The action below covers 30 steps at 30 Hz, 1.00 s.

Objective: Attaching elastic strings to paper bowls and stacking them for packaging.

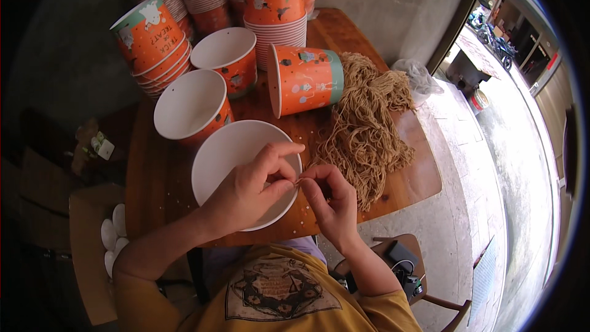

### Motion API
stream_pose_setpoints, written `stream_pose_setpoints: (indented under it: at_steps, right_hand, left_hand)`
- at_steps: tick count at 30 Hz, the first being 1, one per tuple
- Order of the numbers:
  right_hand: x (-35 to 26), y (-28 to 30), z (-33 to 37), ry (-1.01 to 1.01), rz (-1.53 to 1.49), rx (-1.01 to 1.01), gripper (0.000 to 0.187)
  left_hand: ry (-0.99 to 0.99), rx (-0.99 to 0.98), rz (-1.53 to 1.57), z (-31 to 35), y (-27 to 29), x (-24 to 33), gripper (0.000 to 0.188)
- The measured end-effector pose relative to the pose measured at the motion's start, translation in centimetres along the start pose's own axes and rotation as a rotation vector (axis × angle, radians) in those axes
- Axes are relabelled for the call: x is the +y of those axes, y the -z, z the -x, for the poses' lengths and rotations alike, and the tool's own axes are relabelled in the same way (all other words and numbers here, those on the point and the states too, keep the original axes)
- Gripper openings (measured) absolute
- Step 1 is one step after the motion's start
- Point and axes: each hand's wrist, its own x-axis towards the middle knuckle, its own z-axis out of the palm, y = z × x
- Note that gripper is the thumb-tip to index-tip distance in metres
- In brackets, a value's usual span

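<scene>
A large paper bucket stands at the table's near edge, its white inside facing up at me. Over its mouth, my left hand has thumb and curled fingers pinched at the right rim, while its index finger stretches out above. Just outside that rim, my right hand pinches with thumb and forefinger. A thin bit of tan cord shows between the fingertips; most of it is hidden. Beyond my right hand lies a loose heap of tan cord.
An orange bucket lies on its side beside the heap. Two upright buckets and stacked ones fill the table's far part. A clear plastic bag sits at right. Below left is a cardboard box; a wooden chair stands lower right.
</scene>
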Motion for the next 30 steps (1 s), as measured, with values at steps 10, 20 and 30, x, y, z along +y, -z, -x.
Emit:
stream_pose_setpoints:
  at_steps: [10,20,30]
  right_hand:
    - [-0.8,0.4,0.3,0.089,0.262,0.064,0.019]
    - [-1.0,0.9,-0.3,0.317,0.337,-0.006,0.024]
    - [-0.2,0.2,0.0,0.232,0.222,-0.011,0.018]
  left_hand:
    - [0.132,-0.082,0.322,-0.6,0.3,-0.9,0.043]
    - [0.151,-0.118,0.388,-0.5,0.1,-0.7,0.042]
    - [0.24,-0.153,0.331,0.1,-0.2,-0.9,0.044]
